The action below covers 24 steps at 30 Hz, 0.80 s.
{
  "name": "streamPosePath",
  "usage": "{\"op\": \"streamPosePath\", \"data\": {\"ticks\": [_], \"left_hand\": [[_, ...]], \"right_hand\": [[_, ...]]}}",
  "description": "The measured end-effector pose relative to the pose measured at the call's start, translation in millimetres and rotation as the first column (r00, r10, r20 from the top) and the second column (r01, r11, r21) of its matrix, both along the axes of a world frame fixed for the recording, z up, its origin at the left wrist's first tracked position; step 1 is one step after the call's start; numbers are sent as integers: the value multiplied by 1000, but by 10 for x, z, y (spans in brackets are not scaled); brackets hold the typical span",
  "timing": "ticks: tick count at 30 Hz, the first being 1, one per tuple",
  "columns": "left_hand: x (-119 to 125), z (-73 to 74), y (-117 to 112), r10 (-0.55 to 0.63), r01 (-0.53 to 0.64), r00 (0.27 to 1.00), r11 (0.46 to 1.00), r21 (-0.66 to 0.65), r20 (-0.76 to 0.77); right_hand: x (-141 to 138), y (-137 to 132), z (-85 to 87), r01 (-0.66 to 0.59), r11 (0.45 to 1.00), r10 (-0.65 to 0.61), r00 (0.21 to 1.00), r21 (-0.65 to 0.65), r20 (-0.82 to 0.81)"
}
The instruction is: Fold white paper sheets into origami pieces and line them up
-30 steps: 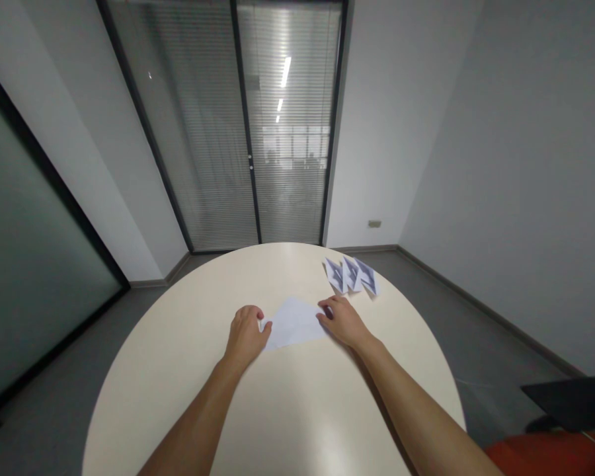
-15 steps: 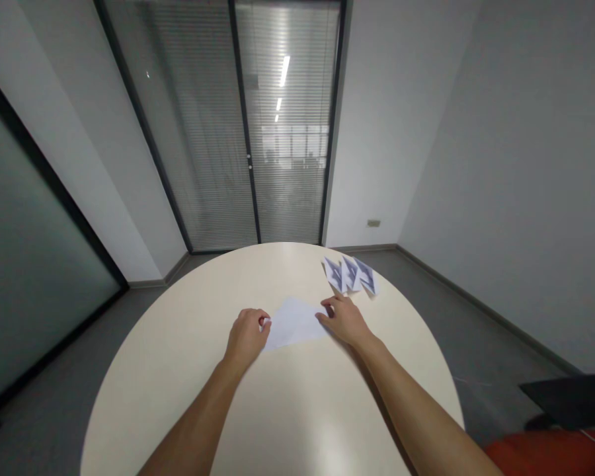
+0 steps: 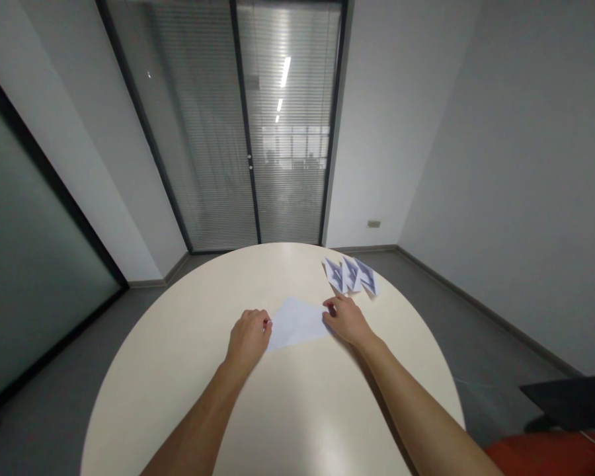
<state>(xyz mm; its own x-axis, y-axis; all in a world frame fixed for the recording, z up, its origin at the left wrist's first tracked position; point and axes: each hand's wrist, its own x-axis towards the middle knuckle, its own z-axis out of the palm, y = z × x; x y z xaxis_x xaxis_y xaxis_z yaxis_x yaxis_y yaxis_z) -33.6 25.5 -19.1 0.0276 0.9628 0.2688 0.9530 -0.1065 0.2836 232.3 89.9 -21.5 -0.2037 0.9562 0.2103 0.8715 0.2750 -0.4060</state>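
Observation:
A sheet of white paper (image 3: 297, 324) with a pointed far edge lies on the round table between my two hands. At its left edge my left hand (image 3: 250, 334) is closed, thumb and forefinger pinching the paper. My right hand (image 3: 344, 318) is at the opposite edge, fingers curled and thumb drawn in against the paper; the exact grip is partly hidden by the hand. Just beyond my right hand, three folded paper pieces (image 3: 351, 275) stand in a row, white with bluish-grey shadowed folds.
The round cream table (image 3: 287, 410) has a curved edge all round. Beyond it is a glass partition with blinds (image 3: 287, 198). A black flat object (image 3: 570, 400) and a red seat (image 3: 530, 455) are at the lower right.
My right thumb has drawn back slightly to the right, toward the paper's right edge. My left fingers have closed more tightly at the left edge. The folded pieces have not moved.

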Motion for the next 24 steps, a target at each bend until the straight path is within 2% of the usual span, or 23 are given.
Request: {"op": "streamPosePath", "data": {"ticks": [11, 24], "left_hand": [[14, 8, -23, -16, 17, 999, 1000, 21, -41], [67, 54, -58, -19, 18, 993, 1000, -13, -116]], "right_hand": [[23, -5, 26, -53, 998, 53, 999, 16, -11], [38, 13, 30, -17, 1000, 17, 1000, -13, -12]]}}
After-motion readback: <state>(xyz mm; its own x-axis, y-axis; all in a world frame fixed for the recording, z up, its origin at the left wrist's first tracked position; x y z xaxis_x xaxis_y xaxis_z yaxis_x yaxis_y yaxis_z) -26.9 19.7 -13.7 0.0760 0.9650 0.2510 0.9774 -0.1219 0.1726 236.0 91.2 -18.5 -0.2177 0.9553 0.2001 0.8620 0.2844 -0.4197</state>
